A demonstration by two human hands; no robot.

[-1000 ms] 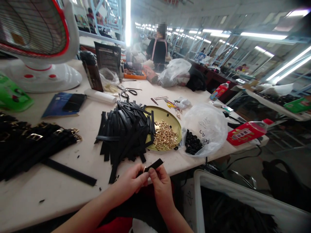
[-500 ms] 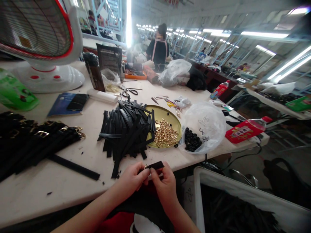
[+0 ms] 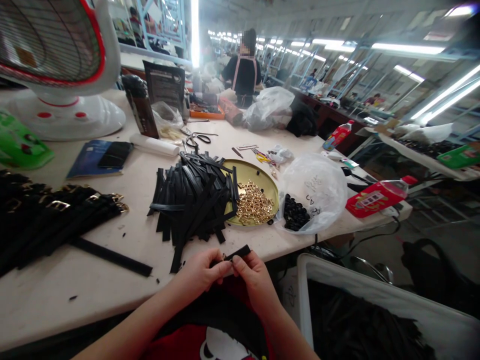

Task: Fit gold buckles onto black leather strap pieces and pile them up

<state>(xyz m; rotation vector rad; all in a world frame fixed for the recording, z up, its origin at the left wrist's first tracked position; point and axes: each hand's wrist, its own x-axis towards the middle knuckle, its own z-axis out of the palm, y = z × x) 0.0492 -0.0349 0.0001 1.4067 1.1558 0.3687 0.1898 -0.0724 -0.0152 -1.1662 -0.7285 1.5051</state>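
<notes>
Between my two hands, at the table's front edge, is a short black strap [image 3: 240, 252]. My left hand [image 3: 204, 270] pinches its left end, where a small bit of gold metal peeks out by the fingers. My right hand [image 3: 253, 270] grips the strap from the right, thumb on top. What lies under the fingertips is hidden. Just beyond my hands is a heap of black strips [image 3: 191, 200]. It overlaps a yellow-green round tray [image 3: 268, 187] that holds small gold metal fittings [image 3: 255, 204].
A clear plastic bag [image 3: 326, 185] of black round pieces [image 3: 295, 214] stands right of the tray. Finished-looking straps with gold buckles [image 3: 60, 215] lie left, below a fan [image 3: 63, 112]. A white bin [image 3: 305, 300] stands right. Scissors [image 3: 198, 137] and a red-labelled bottle [image 3: 378, 197] rest farther off.
The strap's right end has tilted up slightly, and my right fingers have curled closer around it. Less of the gold metal shows. The whole view has shifted a little.
</notes>
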